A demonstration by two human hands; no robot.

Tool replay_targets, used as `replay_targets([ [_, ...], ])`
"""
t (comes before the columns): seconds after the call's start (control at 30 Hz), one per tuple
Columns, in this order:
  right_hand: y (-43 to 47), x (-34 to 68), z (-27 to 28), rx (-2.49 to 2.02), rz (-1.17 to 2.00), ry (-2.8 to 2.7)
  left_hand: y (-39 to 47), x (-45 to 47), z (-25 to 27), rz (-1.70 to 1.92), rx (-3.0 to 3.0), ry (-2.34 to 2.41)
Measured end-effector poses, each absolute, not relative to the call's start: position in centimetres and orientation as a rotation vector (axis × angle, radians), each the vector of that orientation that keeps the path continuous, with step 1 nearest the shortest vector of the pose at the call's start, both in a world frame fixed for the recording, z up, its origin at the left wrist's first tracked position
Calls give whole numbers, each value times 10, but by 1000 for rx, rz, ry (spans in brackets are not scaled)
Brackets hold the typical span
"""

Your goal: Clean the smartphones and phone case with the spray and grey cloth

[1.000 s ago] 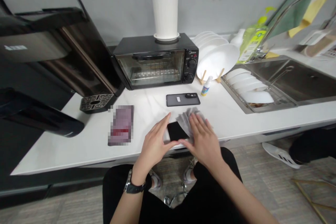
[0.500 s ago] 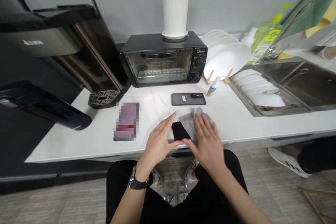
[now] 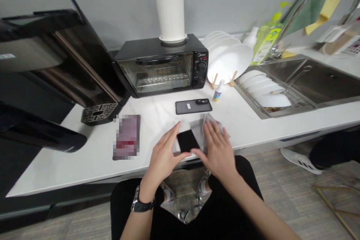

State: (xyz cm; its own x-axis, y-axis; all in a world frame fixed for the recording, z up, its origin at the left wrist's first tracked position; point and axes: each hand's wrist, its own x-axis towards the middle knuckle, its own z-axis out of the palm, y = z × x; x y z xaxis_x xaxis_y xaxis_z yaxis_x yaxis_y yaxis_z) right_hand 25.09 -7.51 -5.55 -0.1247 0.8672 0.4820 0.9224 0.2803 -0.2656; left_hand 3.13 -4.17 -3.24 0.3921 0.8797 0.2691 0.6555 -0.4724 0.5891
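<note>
A flat black rectangular piece [image 3: 188, 141] lies near the counter's front edge between my hands, pale material showing around its left and far sides. I cannot make out what it is. My left hand [image 3: 164, 153] rests along its left side, fingers stretched out and thumb near its front edge. Lying flat on a thin grey cloth [image 3: 198, 125] to the right is my right hand [image 3: 218, 148], fingers extended, its thumb reaching toward the left thumb. Just beyond them sits a dark phone [image 3: 193, 107] with its camera side up, beside a small white spray bottle [image 3: 217, 91].
A blurred-out purple item [image 3: 127, 137] lies on the left of the counter [image 3: 84, 168], near a black drink machine [image 3: 84, 56]. Behind stand a toaster oven [image 3: 163, 71], racked plates [image 3: 230, 60] and a sink [image 3: 317, 86] with bowls. Another person's shoe [image 3: 300, 160] shows at right.
The grey cloth under my right hand has shifted right relative to the black piece, so more of the piece shows. My left hand stays beside it. The whole view has swung slightly.
</note>
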Motion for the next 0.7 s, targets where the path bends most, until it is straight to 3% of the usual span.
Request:
replay_targets([
  [0.17, -92, 200, -51, -1223, 184, -2225, -39, 28, -33, 772, 2287, 1301],
  [0.43, -71, 279, -52, -1566, -37, -2054, -40, 34, -29, 778, 2226, 1329],
  [0.6, -87, 197, -50, -1268, 215, -2156, -37, 32, -34, 769, 2274, 1318],
  [0.7, -92, 205, -45, -1170, 301, -2223, -38, 31, -31, 751, 2269, 1321],
])
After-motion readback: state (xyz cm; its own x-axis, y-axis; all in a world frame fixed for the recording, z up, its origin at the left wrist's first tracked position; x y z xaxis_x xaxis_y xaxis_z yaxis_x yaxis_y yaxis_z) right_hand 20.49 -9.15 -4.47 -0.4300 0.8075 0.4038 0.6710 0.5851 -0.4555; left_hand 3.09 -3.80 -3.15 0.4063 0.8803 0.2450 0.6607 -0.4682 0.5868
